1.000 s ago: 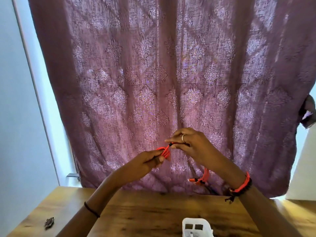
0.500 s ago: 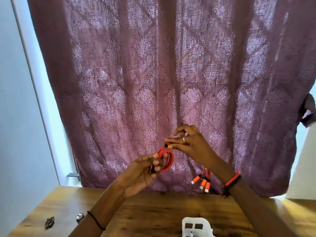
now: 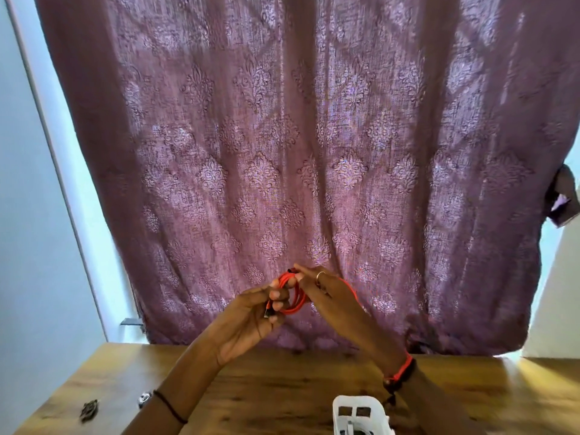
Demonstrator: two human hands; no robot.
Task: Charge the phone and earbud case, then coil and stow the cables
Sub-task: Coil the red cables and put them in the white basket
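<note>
White basket (image 3: pixel 361 414): at the frame's 6 o'clock edge, standing on the wooden table (image 3: pixel 282 387).
Trinkets: a dark trinket (image 3: pixel 89 410) and a silvery trinket (image 3: pixel 144 399) lie on the table at 8 o'clock, the silvery one just beside the left forearm.
Left hand (image 3: pixel 251 312): raised above the table, fingers curled round the orange cable (image 3: pixel 298 304), which is wound into loops.
Right hand (image 3: pixel 328 293): at the coil's 2 o'clock, fingertips pinching its top.
Curtain (image 3: pixel 298 152): patterned purple, hanging behind both hands.
</note>
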